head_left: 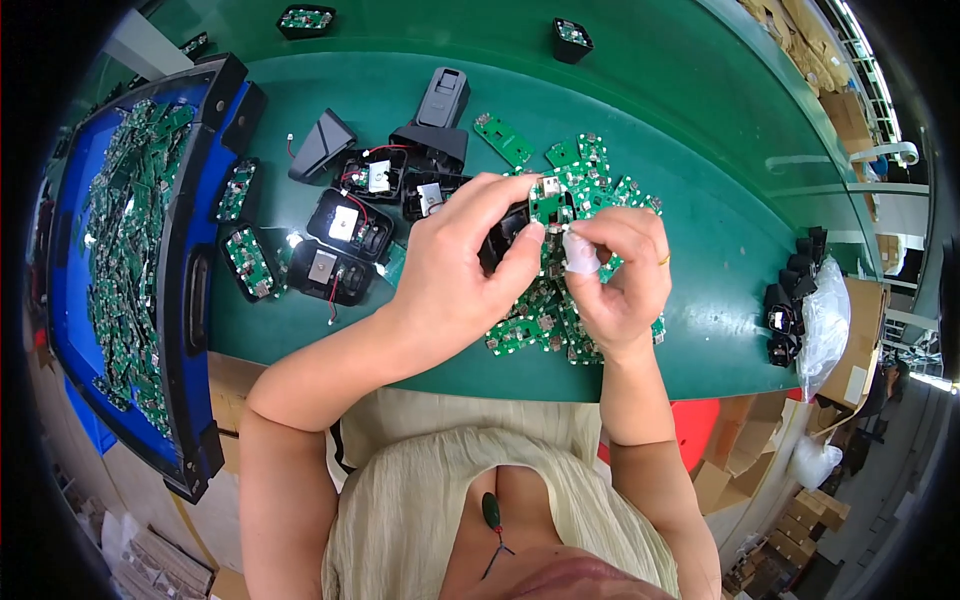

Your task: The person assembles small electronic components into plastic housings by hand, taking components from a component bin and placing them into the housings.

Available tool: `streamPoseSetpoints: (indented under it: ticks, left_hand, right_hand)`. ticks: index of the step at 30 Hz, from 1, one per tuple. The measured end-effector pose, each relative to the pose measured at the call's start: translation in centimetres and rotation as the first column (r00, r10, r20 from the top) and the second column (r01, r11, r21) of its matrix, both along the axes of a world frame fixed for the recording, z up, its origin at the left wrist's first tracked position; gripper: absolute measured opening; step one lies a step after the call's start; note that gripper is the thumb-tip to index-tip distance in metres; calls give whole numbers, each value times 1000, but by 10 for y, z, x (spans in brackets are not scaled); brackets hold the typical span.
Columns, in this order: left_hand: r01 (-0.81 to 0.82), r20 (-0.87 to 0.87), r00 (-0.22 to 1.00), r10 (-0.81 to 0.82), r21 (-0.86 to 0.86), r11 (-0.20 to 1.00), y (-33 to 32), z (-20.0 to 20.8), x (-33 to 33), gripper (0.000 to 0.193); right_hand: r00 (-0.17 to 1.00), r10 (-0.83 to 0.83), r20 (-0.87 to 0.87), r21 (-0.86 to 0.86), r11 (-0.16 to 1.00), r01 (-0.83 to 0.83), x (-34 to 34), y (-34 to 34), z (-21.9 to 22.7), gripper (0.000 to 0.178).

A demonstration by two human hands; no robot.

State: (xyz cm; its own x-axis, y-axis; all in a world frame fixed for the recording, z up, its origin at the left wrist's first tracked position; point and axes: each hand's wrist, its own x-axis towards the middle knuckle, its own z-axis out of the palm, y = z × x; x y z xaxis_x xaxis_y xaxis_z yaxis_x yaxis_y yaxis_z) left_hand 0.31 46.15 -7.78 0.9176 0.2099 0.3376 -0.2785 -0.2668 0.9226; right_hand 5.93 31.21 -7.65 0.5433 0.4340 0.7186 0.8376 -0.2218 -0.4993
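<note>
I count one green circuit board point(546, 208) up in the person's hands, above the middle of the worktop point(715, 265). The left hand point(465, 255) pinches it between thumb and fingers; the right hand point(620, 270) is drawn narrow at its lower edge, with a whitish translucent piece point(581, 253) at the fingertips, though I can't tell whether it grips anything. Beneath lies a heap of boards point(515, 335), too crowded to count. To the left I see four open black housings point(325, 272) with metallic blocks inside, and two black cases point(250, 263) fitted with boards. The worktop is smooth green, a blue tray point(88, 345) of boards at its left end. Rightward are a clear plastic bag point(826, 325) and cardboard boxes point(740, 435).
</note>
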Motion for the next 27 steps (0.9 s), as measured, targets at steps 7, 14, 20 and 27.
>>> streamPoseSetpoints:
  ticks: [7, 14, 20, 27]
  left_hand:
    - [-5, 8, 1000, 5, 18, 1000, 4, 0, 0, 28]
    - [-42, 68, 997, 33, 134, 990, 3, 6, -1, 29]
    - [-51, 83, 996, 39, 150, 987, 3, 7, -2, 30]
    - [-73, 122, 991, 51, 188, 979, 3, 5, -2, 31]
  right_hand:
    - [992, 94, -84, 30, 995, -91, 5, -1, -1, 22]
    - [998, 69, -14, 9, 998, -69, 5, 1, -2, 23]
    - [997, 68, 21, 9, 998, -68, 4, 1, -1, 23]
    - [998, 33, 54, -4, 999, -33, 2, 3, -2, 28]
